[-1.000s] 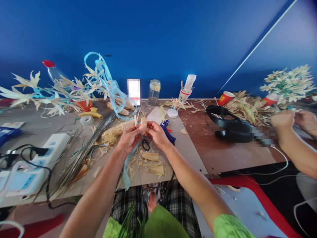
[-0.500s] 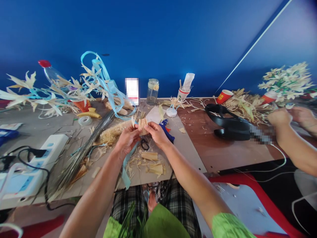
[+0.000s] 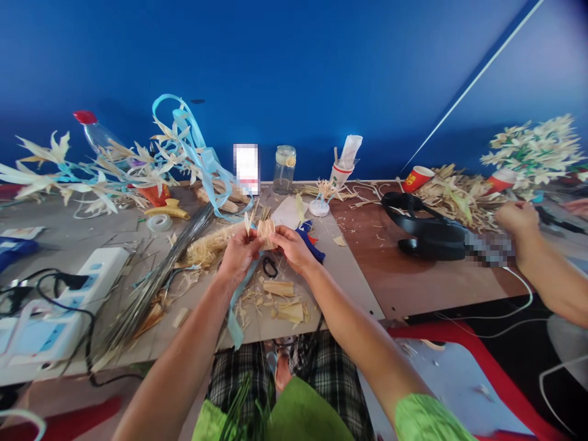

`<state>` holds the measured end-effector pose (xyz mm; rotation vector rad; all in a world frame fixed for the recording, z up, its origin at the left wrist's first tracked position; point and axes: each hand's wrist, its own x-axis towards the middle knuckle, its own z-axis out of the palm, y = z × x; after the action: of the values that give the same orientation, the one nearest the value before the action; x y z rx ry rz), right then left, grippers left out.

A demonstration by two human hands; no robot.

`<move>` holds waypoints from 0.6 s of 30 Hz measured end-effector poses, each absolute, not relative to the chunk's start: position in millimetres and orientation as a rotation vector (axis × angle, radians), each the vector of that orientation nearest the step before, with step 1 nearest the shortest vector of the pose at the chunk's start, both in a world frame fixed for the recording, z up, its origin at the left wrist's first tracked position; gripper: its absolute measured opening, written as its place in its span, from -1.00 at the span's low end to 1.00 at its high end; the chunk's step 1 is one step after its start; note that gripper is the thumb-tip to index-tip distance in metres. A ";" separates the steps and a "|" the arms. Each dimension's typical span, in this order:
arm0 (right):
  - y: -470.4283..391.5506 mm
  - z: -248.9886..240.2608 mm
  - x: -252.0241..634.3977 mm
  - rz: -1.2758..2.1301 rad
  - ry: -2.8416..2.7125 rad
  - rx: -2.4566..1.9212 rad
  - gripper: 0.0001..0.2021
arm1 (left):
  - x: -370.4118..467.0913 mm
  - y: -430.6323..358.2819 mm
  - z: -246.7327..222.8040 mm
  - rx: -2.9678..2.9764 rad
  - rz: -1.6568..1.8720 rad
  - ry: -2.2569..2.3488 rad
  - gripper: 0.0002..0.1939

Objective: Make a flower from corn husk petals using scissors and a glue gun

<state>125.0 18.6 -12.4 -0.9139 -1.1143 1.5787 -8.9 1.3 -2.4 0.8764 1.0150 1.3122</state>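
Observation:
Between both hands is a pale, pleated piece of corn husk [image 3: 266, 231]. My left hand [image 3: 239, 252] pinches its left side, and a small whitish petal-like tip [image 3: 248, 222] stands up at those fingers. Thumb and fingers of my right hand [image 3: 293, 247] close on the husk's right edge. A light-blue ribbon [image 3: 236, 324] trails from below my left hand to the table's front edge. Under the hands lie a black loop [image 3: 269, 267] and cut husk scraps [image 3: 289, 312]. What my left palm covers is hidden.
Left of the hands lie a corn cob [image 3: 214, 245], a wire bundle [image 3: 156, 282] and a power strip [image 3: 92, 282]. Husk flowers [image 3: 92, 177], a glass jar [image 3: 285, 168] and a blue-handled tool [image 3: 310, 241] stand or lie around. At right are a black headset-like object [image 3: 427, 229] and another person's hand [image 3: 519, 222].
My hands stay nearly in place on the husk, shifting only slightly with the view. At right, the other person's farther hand has moved away to the right.

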 end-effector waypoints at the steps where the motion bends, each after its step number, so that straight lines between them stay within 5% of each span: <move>1: 18.3 -11.2 124.9 1.594 -1.125 -0.904 -0.69 | -8.2 1.2 -2.8 0.890 1.312 1.019 -0.76; 18: 18.8 -11.0 123.3 1.581 -1.069 -0.896 -0.71 | -3.9 -7.3 9.4 0.843 1.264 0.926 -0.79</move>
<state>123.3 18.8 -11.0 -0.8960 -1.0693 1.5809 -3.9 -7.3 9.4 0.8429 0.9257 1.2644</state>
